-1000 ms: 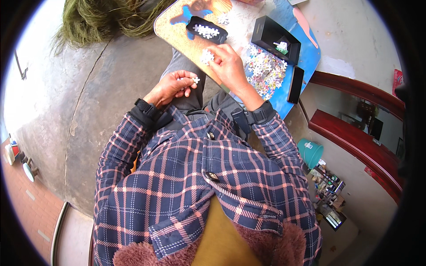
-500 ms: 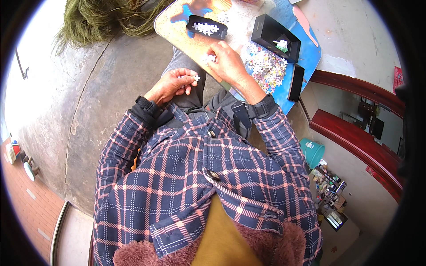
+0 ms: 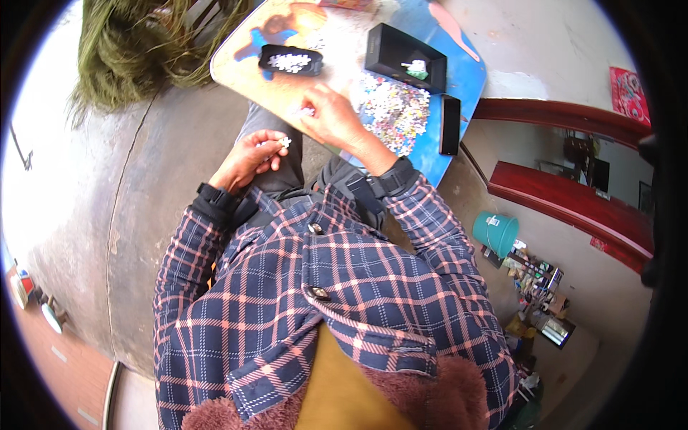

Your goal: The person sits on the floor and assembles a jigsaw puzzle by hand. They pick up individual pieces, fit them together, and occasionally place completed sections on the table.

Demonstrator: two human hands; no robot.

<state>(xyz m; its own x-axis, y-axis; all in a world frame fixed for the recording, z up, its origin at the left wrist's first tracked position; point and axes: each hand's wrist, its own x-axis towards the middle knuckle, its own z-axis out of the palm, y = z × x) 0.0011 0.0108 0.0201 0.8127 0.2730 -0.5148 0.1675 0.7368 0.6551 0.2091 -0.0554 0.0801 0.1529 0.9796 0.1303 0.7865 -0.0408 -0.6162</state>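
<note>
Fingers of the left hand (image 3: 247, 156) pinch a small white piece (image 3: 284, 142); the right hand (image 3: 331, 118) pinches another pale piece (image 3: 304, 112) over the board (image 3: 247, 68).

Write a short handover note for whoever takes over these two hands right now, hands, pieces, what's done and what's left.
Left hand: over the lap, pinching a small white puzzle piece.
Right hand: on the round table, fingertips at another pale piece.
Things: colourful loose piece pile right of that hand; black oval tray with pale pieces; black open box; slim black slab at the pile's edge.
Done: some pieces sorted into tray and box.
Left: the big pile looks unsorted.
</note>
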